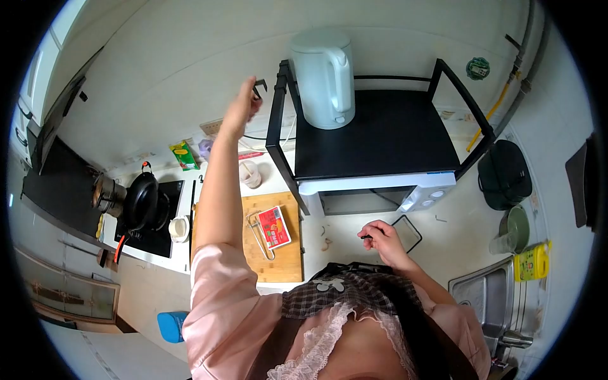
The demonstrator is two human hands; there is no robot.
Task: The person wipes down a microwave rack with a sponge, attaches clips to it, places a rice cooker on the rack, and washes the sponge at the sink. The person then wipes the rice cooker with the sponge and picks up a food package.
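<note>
My left hand point(244, 109) is raised near the wall, left of the black rack point(274, 136). Its fingers are closed around a small black angled hook point(260, 87); part of it is hidden by the hand. Low over the counter in front of the microwave point(373, 193), my right hand point(384, 244) is closed in a pinch. A dark end shows between its fingers, and a thin black wire frame point(415, 233) reaches out behind it; whether they are one piece I cannot tell. A red-labelled pack point(274, 228) and a wire rack point(256, 235) lie on the wooden cutting board point(278, 271).
A pale kettle point(316, 82) stands on the rack's top shelf point(386, 139). At left a black pan point(140, 199) sits on the stove point(166, 237). The sink point(484, 294), a yellow bottle point(532, 263) and a black container point(505, 174) are at right. Small scraps point(326, 244) lie on the counter.
</note>
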